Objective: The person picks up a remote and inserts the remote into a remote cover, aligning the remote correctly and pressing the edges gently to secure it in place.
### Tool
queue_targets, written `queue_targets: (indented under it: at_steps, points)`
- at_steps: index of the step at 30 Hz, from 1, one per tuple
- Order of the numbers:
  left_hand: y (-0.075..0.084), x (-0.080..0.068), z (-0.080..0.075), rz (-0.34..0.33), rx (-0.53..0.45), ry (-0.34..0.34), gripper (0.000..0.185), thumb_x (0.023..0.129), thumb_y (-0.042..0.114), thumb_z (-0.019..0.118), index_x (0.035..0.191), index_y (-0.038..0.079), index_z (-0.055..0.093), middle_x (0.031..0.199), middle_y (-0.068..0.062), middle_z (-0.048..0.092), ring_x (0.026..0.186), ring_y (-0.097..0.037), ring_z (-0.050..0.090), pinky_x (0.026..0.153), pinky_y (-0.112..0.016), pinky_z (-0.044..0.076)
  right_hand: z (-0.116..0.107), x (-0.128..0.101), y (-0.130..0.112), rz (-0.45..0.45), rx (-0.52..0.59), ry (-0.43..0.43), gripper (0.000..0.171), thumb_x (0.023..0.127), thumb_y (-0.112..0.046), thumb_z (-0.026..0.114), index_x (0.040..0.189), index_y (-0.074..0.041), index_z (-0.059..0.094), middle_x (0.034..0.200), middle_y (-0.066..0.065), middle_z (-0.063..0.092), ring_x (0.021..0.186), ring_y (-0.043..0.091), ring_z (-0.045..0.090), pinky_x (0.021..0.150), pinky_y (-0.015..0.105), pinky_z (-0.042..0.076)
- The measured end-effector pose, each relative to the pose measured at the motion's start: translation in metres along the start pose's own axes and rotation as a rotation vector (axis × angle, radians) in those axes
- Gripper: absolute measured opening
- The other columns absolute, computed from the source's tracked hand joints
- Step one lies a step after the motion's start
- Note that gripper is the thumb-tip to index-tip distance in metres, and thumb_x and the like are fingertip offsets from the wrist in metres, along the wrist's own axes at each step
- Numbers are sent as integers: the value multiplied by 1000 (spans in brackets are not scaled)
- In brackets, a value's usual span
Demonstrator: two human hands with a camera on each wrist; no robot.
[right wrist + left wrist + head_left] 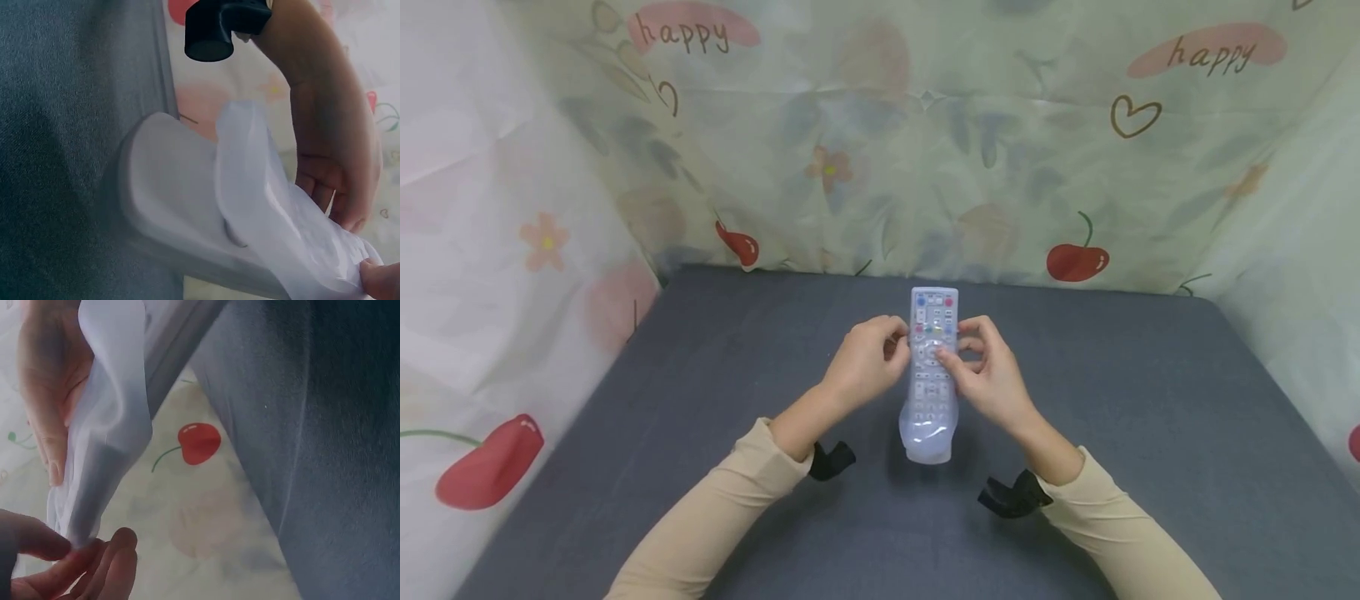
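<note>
The remote (932,350) is held up just above the grey table (1150,433), about in the middle of it, and it looks light and rigid, while the clear silicone cover (927,437) around it looks soft, stretchy and probably a bit grabby, so it's best taken by the long side edges. It's pinched at mid-length from both sides: the left hand (865,360) has fingers curled narrow on the left edge, and the right hand (988,371) is curled on the right edge with the thumb laid over the buttons. The cover's near end hangs loose and baggy past the remote's end.

White remote (932,367) in a seemingly half-off translucent sleeve (928,433).
</note>
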State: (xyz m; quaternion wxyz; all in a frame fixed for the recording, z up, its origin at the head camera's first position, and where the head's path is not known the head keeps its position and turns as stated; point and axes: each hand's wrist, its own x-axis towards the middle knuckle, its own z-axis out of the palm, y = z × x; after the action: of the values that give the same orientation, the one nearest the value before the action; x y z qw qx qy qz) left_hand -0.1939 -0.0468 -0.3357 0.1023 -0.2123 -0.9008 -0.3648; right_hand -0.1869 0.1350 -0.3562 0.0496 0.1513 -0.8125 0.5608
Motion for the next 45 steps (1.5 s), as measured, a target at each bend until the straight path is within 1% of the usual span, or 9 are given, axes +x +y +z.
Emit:
queue_targets:
  at_steps: [7, 13, 16, 19, 21, 26, 33, 39, 45]
  points:
    - [-1, 5, 0, -239, -314, -41, 35, 94, 37, 53, 76, 8, 60, 80, -7, 66, 73, -14, 62, 60, -25, 46, 2, 0, 1, -9, 4, -19, 34, 89, -4, 61, 115, 2, 39, 92, 28, 62, 64, 28, 69, 47, 34, 53]
    - [-5, 11, 4, -326, -501, -32, 36, 89, 33, 62, 71, 4, 54, 78, -11, 64, 68, -15, 68, 62, -25, 53, 3, -2, 0, -21, 17, -34, 34, 89, -4, 61, 115, 3, 40, 92, 28, 62, 64, 24, 69, 46, 34, 52]
    - [-5, 12, 4, -325, -569, -56, 27, 90, 28, 62, 92, 2, 59, 89, -14, 65, 72, -15, 66, 66, -29, 56, 2, -2, 0, -31, 19, -32, 33, 88, -3, 61, 114, 3, 41, 92, 28, 62, 61, 19, 68, 45, 33, 51]
    - [-4, 13, 4, -295, -622, -66, 33, 91, 23, 61, 117, 3, 55, 102, -17, 67, 78, -15, 65, 69, -32, 58, 2, -2, 0, -39, 18, -24, 34, 87, -2, 62, 115, 3, 42, 91, 27, 62, 59, 13, 66, 45, 32, 51]
    - [-4, 13, 4, -274, -630, -57, 36, 92, 21, 60, 123, 4, 54, 103, -18, 68, 78, -15, 65, 68, -33, 58, 3, -2, 0, -37, 17, -13, 35, 87, -3, 63, 115, 3, 43, 90, 27, 63, 60, 10, 65, 46, 30, 51]
    - [-2, 12, 1, -249, -626, -20, 35, 92, 19, 59, 123, 3, 55, 101, -20, 69, 72, -13, 65, 65, -32, 58, 4, -3, 0, -2, 16, 1, 37, 87, -6, 64, 117, 2, 46, 94, 26, 64, 65, 10, 67, 52, 26, 53]
    - [-4, 12, -2, -254, -623, 33, 34, 92, 16, 59, 123, 1, 54, 100, -21, 68, 70, -12, 65, 62, -29, 57, -1, -5, 5, 38, -11, -66, 23, 93, -11, 56, 108, 6, 56, 101, 25, 63, 74, 10, 65, 66, 34, 58]
    - [-4, 13, -3, -255, -627, 57, 33, 93, 15, 58, 122, 1, 53, 100, -22, 66, 69, -17, 68, 62, -30, 56, -4, -4, 4, 17, -26, -107, 21, 92, -10, 58, 105, 6, 59, 97, 24, 64, 76, 15, 67, 65, 34, 58]
    - [-5, 14, -2, -275, -635, 74, 31, 93, 15, 58, 120, 1, 53, 101, -21, 65, 75, -13, 61, 63, -29, 56, -1, -5, 5, 34, -63, -185, 24, 89, -13, 63, 106, 4, 57, 101, 23, 66, 77, 22, 70, 62, 24, 53]
